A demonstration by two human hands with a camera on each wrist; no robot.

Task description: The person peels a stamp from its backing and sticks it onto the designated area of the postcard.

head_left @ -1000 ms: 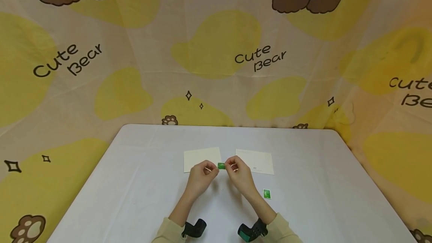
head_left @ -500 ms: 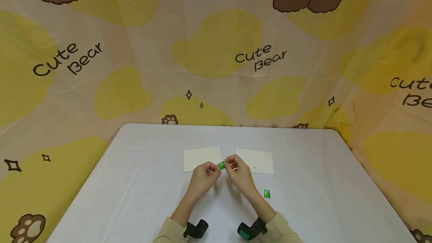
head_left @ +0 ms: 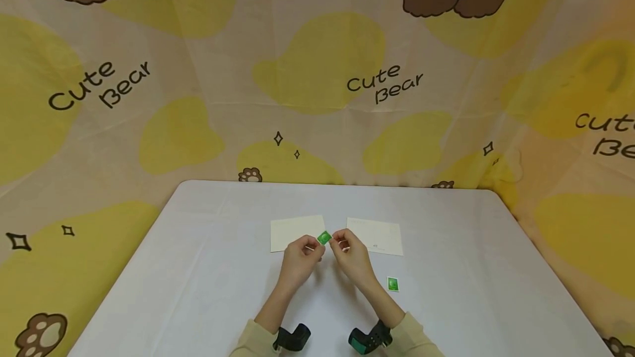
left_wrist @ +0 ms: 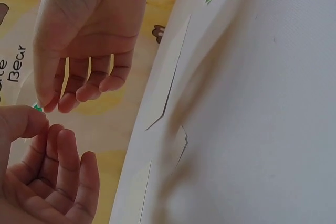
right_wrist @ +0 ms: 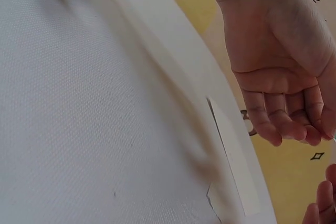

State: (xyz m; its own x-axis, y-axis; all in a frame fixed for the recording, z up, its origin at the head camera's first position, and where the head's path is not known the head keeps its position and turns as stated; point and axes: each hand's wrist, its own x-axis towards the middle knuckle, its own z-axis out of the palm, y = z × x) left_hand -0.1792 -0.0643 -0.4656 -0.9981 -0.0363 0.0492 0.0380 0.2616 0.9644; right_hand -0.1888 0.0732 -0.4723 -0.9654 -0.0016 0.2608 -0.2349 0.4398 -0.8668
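Observation:
A small green stamp with a pale border is up between the two hands, turned at a slant. My left hand pinches its lower left corner between thumb and index finger. At its right corner, my right hand pinches the edge with thumb and fingertip. In the left wrist view only a bit of the green stamp shows between the thumbs, and the other fingers of both hands are loosely curled. A second green stamp lies on the table beside the right forearm.
Two cream cards lie behind the hands, a left card and a right card. A small white paper piece with an uneven edge lies near them. A patterned cloth hangs behind the white table.
The stamp has turned from lying level between the fingertips to a slant, its green face showing more. My left hand has shifted slightly right; the right hand has barely moved.

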